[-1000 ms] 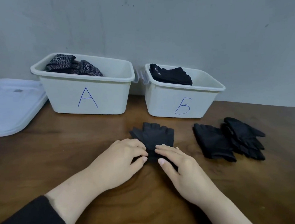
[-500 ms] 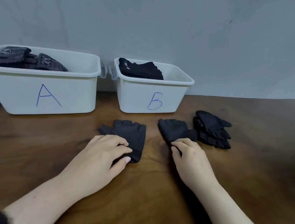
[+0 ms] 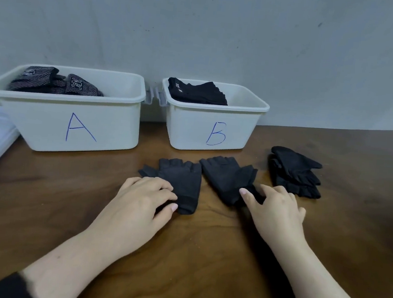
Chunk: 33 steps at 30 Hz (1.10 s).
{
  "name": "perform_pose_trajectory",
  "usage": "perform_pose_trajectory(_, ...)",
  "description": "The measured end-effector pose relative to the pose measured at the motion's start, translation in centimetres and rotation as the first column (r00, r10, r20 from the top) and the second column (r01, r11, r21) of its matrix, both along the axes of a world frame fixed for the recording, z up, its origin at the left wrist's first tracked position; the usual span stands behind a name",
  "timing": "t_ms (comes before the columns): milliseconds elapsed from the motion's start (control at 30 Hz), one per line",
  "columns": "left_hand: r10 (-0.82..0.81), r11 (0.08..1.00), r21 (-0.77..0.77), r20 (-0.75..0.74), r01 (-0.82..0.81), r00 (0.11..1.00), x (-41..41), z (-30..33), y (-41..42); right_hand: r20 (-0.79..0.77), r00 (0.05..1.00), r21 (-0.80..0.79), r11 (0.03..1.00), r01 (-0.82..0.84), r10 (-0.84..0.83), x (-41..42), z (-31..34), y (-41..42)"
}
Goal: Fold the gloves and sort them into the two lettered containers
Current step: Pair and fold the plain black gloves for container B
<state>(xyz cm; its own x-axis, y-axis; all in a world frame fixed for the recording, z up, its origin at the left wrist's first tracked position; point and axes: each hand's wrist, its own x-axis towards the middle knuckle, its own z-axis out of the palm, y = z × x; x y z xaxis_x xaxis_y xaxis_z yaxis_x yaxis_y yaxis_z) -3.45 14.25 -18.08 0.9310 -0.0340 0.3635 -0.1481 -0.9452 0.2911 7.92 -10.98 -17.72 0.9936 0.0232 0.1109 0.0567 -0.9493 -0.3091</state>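
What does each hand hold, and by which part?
Left hand rests on the left glove at its cuff end; right hand touches the right glove at its cuff. Neither glove is lifted.

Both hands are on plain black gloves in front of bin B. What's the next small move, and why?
Probably slide the right glove onto the left glove to pair them. The left hand and right hand each rest on one, side by side and apart, and bin B holds matching black gloves.
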Motion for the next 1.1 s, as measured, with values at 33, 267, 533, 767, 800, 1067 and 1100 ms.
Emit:
perform_pose_trajectory(33, -0.001, 1.0, -0.001, -0.022, 0.001, 1.0, 0.0, 0.0, 0.1, 0.001, 1.0, 0.011, 1.0, 0.008, -0.008, 0.0, 0.1, 0.1)
perform_pose_trajectory(267, -0.023, 0.999, -0.04, -0.098, 0.02, 0.995, -0.1, -0.1, 0.3, -0.003, 0.999, 0.208, 0.977, -0.047, 0.049, -0.4, 0.3, 1.1)
perform_pose_trajectory(533, -0.03, 0.992, -0.123, 0.012, 0.031, 0.999, 0.2, -0.5, 0.8, 0.227, 0.971, 0.712, 0.666, -0.222, 0.081, -1.5, 2.6, 1.6)
perform_pose_trajectory(767, 0.209, 0.927, -0.348, 0.166, -0.141, 0.964, 0.7, -0.2, 3.0, 0.368, 0.901, 0.722, 0.54, -0.433, 0.231, -1.6, 8.0, 5.4)
perform_pose_trajectory(800, 0.233, 0.912, -0.379, 0.169, -0.155, 0.958, 0.8, -0.2, 3.2, 0.391, 0.889, 0.685, 0.57, -0.454, 0.239, -1.3, 8.4, 6.1)
perform_pose_trajectory(1067, 0.332, 0.846, -0.485, 0.152, -0.222, 0.931, 1.1, 0.0, 3.9, 0.642, 0.572, 0.091, 0.69, -0.718, 0.511, -0.8, 7.6, 10.3)
perform_pose_trajectory(1100, 0.336, 0.843, -0.486, 0.141, -0.23, 0.931, 1.2, 0.0, 4.0, 0.58, 0.566, 0.045, 0.671, -0.74, 0.586, -1.3, 5.8, 10.4)
